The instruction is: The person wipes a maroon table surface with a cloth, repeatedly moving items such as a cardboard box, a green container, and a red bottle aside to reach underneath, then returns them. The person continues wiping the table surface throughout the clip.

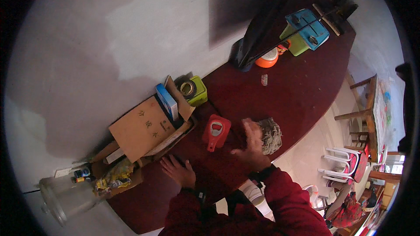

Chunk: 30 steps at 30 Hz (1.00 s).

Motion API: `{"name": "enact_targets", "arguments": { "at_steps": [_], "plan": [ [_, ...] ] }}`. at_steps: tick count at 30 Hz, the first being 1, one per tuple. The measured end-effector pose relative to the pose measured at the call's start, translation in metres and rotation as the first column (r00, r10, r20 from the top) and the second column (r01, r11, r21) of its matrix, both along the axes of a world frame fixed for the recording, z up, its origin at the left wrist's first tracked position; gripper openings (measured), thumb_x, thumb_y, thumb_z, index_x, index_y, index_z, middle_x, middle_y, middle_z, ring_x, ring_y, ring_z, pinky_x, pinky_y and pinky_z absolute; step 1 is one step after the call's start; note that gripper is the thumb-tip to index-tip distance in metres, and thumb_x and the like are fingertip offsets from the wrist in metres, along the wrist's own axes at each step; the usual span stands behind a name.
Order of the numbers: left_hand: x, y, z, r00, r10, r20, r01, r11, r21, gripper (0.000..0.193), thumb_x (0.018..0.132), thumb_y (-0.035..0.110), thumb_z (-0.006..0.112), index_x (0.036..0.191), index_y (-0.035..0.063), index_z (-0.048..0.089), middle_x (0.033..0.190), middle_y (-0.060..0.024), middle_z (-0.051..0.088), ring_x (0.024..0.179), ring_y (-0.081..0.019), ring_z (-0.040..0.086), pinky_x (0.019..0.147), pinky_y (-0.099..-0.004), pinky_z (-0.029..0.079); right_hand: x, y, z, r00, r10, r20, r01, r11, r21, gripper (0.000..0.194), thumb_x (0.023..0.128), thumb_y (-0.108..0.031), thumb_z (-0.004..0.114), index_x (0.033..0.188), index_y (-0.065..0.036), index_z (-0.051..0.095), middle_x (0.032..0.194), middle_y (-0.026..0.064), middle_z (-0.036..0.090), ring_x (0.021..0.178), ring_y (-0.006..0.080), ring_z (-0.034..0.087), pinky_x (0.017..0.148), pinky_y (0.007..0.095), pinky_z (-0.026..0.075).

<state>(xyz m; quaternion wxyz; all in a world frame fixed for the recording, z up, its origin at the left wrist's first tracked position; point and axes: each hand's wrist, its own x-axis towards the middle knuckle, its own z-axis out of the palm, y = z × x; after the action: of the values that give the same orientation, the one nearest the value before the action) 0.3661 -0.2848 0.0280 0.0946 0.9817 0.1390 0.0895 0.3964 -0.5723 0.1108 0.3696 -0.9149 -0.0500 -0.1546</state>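
My left hand (179, 172) lies palm down with fingers apart on the dark red tabletop (157, 196), just beside an open cardboard box (141, 127). Blurred and with its thumb spread, my right hand (254, 146) is over the table at the left side of a folded grey cloth (272, 134). Whether it touches the cloth I cannot tell. Nothing shows in either hand. Between and beyond them, a red-handled bottle opener (215, 132) rests on a flat red item (223, 124).
Along the wall stand a green container with a tape roll (187, 89), a carton holding yellow wrappers (115, 178), and a clear jar (62, 200). Farther off are an orange-and-white container (266, 59) and a blue-lidded green bin (302, 32). Another person (347, 211) sits beyond stacked chairs (344, 164).
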Motion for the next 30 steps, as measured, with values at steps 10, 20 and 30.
{"name": "enact_targets", "arguments": {
  "at_steps": [10,20,30],
  "plan": [
    [-0.004,0.0,-0.002,0.999,0.022,-0.034,-0.022,1.0,-0.017,0.076,0.103,0.063,0.027,0.155,0.0084,0.034,0.162,-0.0212,0.025,0.151,-0.0418,0.019,0.121,-0.0629,0.017,-0.001,-0.077,-0.055,0.96,-0.277,-0.03,0.223,0.828,-0.514,0.069,0.074,-0.017,0.077,0.139,-0.021,0.056,0.15,0.0128,0.041,0.138,0.0417,0.038,0.107,0.0601,0.039],
    [-0.004,0.001,0.0,0.994,0.032,-0.1,-0.034,0.999,-0.013,0.076,0.104,0.064,0.025,0.156,0.0094,0.031,0.163,-0.0203,0.024,0.152,-0.0408,0.016,0.123,-0.0626,0.014,0.21,-0.013,-0.044,0.994,0.1,-0.049,-0.111,0.856,-0.505,0.055,0.084,-0.026,0.071,0.137,-0.033,0.058,0.151,0.0104,0.042,0.137,0.0399,0.04,0.106,0.0562,0.042],
    [-0.002,0.001,0.005,0.996,0.01,-0.094,-0.014,0.999,-0.048,0.076,0.103,0.063,0.029,0.153,0.0055,0.034,0.162,-0.0245,0.022,0.151,-0.0443,0.017,0.12,-0.0641,0.016,0.214,-0.011,-0.045,0.978,-0.014,-0.208,-0.1,0.844,-0.527,0.053,0.082,-0.024,0.072,0.133,-0.031,0.061,0.158,0.0096,0.032,0.144,0.0412,0.031,0.11,0.057,0.04]
  ]
}}
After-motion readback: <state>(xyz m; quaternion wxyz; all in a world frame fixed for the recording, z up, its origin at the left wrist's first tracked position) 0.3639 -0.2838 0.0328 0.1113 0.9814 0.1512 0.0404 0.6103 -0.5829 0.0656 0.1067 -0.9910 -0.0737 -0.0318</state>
